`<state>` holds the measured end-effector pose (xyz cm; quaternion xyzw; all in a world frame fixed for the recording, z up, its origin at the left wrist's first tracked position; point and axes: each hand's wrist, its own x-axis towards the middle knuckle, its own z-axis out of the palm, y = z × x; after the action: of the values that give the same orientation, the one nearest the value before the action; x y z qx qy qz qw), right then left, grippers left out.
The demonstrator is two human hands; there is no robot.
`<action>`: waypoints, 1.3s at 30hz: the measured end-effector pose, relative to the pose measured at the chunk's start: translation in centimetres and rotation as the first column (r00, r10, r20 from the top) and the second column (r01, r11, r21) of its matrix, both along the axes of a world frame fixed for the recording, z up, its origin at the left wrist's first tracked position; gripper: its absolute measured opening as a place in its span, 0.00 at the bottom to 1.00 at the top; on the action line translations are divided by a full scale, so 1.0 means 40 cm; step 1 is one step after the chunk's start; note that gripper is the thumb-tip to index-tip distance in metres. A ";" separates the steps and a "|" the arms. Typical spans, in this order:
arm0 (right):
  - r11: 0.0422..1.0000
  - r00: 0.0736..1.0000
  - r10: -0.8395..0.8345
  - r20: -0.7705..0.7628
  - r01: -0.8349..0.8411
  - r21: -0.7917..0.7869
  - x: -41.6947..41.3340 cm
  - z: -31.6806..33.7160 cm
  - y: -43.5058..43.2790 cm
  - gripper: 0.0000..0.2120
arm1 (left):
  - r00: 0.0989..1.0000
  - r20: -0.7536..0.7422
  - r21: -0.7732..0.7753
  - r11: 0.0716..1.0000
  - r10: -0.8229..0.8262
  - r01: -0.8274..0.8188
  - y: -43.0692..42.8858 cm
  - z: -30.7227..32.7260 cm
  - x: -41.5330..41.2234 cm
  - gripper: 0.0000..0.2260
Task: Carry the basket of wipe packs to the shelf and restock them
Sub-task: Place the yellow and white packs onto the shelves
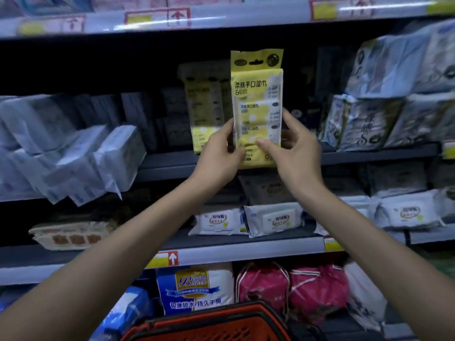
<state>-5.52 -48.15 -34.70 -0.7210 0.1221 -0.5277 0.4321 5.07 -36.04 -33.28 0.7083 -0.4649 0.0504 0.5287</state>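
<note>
Both hands, left hand (pixel 221 153) & right hand (pixel 293 153), grip yellow wipe pack (pixel 257 99) upright, above red basket (pixel 211 323), in front of shelf (pixel 369 155).

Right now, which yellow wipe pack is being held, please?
The front yellow pack, gripped by left hand and right hand; the other yellow pack stands behind on the shelf.

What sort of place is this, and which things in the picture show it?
Most likely a supermarket aisle: the shelf edges carry price labels, white wipe packs lie side by side, and a red shopping basket sits below. The left hand and right hand hold a yellow wipe pack.
</note>
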 end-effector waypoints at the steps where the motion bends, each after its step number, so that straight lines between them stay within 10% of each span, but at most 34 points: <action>1: 1.000 1.000 -0.006 0.003 0.006 -0.012 0.019 0.014 -0.013 0.32 | 1.000 0.020 -0.010 1.000 0.024 -0.024 -0.019 0.014 0.014 0.25; 15: 0.954 0.894 -0.289 -0.342 0.239 -0.180 0.192 0.038 -0.095 0.29 | 0.762 0.299 0.135 0.765 0.575 -0.630 -0.138 0.045 0.096 0.06; 23: 0.934 0.790 -0.351 -0.502 0.261 -0.242 0.166 0.063 -0.078 0.26 | 0.847 0.257 0.316 0.788 0.465 -0.528 -0.096 0.061 0.087 0.07; 31: 0.955 0.689 -0.290 -0.664 0.167 -0.244 0.101 0.094 -0.060 0.25 | 0.963 0.088 0.405 0.875 0.254 -0.267 -0.020 0.082 0.048 0.30; 39: 0.976 0.647 -0.153 -0.747 -0.021 -0.218 0.020 0.110 0.001 0.31 | 0.940 0.294 0.455 0.839 0.174 -0.298 0.062 0.093 -0.038 0.29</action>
<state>-4.73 -48.11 -30.28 -0.9113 0.2624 -0.2025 0.2444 3.56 -33.56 -29.56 0.8602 -0.4314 0.0808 0.2598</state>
